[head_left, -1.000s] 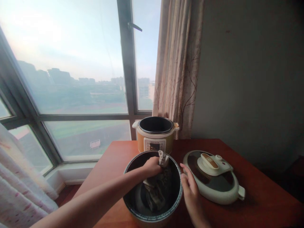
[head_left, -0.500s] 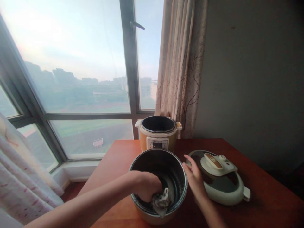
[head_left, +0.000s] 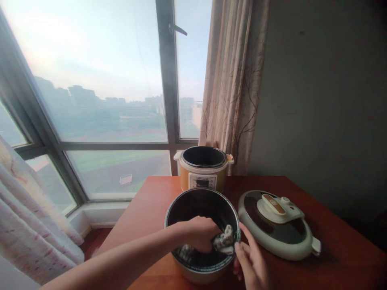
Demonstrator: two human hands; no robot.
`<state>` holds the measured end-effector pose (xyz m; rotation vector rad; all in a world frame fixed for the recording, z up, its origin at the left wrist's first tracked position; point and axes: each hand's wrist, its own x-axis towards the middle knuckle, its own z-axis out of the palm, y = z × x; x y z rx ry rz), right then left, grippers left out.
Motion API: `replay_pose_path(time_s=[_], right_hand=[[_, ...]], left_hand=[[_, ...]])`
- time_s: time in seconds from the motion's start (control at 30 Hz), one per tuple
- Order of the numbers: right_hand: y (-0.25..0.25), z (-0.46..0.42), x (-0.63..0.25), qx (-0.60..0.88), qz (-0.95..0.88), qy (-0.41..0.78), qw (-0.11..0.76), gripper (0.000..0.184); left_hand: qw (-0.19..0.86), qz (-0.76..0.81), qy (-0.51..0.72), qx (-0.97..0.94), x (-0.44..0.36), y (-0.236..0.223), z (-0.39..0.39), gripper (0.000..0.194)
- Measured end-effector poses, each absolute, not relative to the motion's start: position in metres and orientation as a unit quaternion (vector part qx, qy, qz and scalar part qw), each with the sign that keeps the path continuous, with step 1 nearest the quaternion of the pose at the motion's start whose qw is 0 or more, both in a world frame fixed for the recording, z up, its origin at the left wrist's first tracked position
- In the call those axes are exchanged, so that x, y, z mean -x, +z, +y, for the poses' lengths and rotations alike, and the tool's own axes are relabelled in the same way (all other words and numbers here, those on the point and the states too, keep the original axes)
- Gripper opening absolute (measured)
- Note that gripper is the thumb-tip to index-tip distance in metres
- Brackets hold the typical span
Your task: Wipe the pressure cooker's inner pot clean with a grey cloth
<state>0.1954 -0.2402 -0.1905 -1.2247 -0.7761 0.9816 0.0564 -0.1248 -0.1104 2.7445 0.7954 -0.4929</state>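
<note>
A dark-lined inner pot [head_left: 193, 205] stands near me on the table, its rim speckled light. My left hand [head_left: 202, 233] reaches down inside it, fingers closed on a crumpled grey-white cloth [head_left: 225, 241] pressed near the right inner wall. The left fingertips are hidden behind the hand and cloth. At the pot's right side, my right hand [head_left: 253, 259] grips the rim and outer wall, its thumb at the edge and other fingers lower down, partly hidden.
Behind the pot stands the yellow and white electric cooker base [head_left: 185, 177], open on top. A round lid [head_left: 293, 249] with a brown-topped handle lies to the right on the reddish table [head_left: 145, 225]. A window and curtains [head_left: 232, 80] are beyond.
My left hand and the cloth have shifted right inside the pot. My right hand has come lower and taken hold of the pot's right side. The view has shifted slightly.
</note>
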Motion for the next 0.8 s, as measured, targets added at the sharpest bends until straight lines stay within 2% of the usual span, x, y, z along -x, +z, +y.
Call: replay_pose_path(time_s=[0.17,0.27,0.5,0.63,0.73,0.8], right_hand=[[-0.184,-0.237,-0.179,0.529,-0.308,0.407,0.678,0.100],[-0.186,-0.235,-0.184,0.529,-0.308,0.409,0.677,0.097],[-0.194,-0.230,-0.205,0.503,-0.343,0.470,0.639,0.103],[-0.196,-0.219,-0.219,0.487,-0.287,0.475,0.674,0.090],[-0.194,-0.208,-0.230,0.467,-0.260,0.486,0.691,0.082],[-0.193,-0.199,-0.237,0.464,-0.245,0.492,0.695,0.083]], left_hand=[[0.187,0.401,-0.059,-0.895,-0.070,-0.125,-0.107,0.029],[0.217,0.447,0.010,-0.868,-0.075,-0.127,-0.098,0.028],[0.248,0.422,0.017,-0.872,-0.087,-0.128,-0.110,0.035],[0.171,0.317,-0.085,-0.929,-0.080,-0.111,-0.128,0.036],[0.069,0.195,-0.178,-0.962,-0.066,-0.088,-0.137,0.027],[0.018,0.152,-0.216,-0.964,-0.055,-0.075,-0.140,0.020]])
